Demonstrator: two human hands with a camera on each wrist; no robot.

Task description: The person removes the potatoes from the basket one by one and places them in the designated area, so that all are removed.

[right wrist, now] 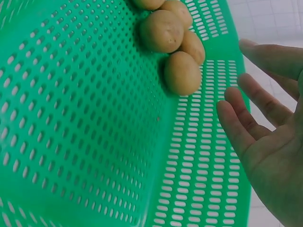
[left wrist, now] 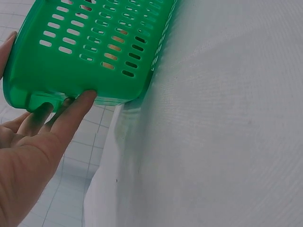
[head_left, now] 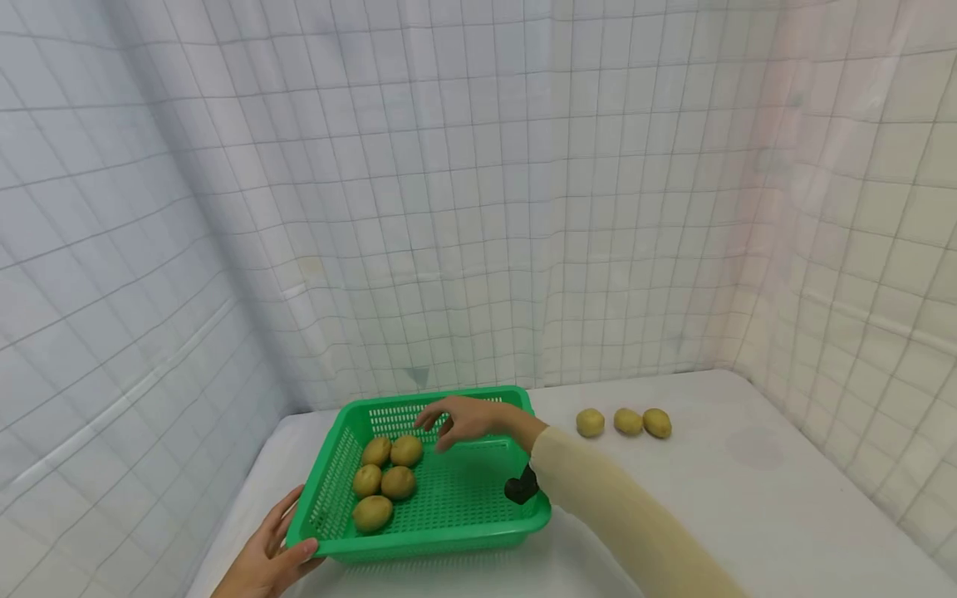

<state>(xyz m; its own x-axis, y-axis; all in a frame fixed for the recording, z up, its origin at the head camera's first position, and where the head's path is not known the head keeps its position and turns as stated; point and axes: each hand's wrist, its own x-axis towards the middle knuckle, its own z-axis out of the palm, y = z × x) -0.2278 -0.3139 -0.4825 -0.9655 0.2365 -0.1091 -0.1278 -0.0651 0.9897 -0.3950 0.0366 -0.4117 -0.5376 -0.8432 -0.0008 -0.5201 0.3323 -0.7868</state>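
A green plastic basket (head_left: 463, 538) with slotted walls stands on the white table. Several potatoes (head_left: 399, 482) lie grouped at its left end. My left hand (head_left: 271, 555) grips the basket's near left corner, thumb over the rim and fingers against the outside; the left wrist view shows those fingers (left wrist: 71, 118) under the rim. Over the back part of the basket hangs my right hand (head_left: 467, 419), its fingers apart and holding nothing. In the right wrist view this hand (right wrist: 270, 123) is beside the slotted wall, near the potatoes (right wrist: 182, 73) but apart from them.
Three more potatoes (head_left: 628, 421) lie in a row on the table (head_left: 718, 490), right of the basket. White sheeting with a grid pattern (head_left: 478, 208) hangs behind and on both sides. A black device (head_left: 521, 486) is strapped at the right wrist.
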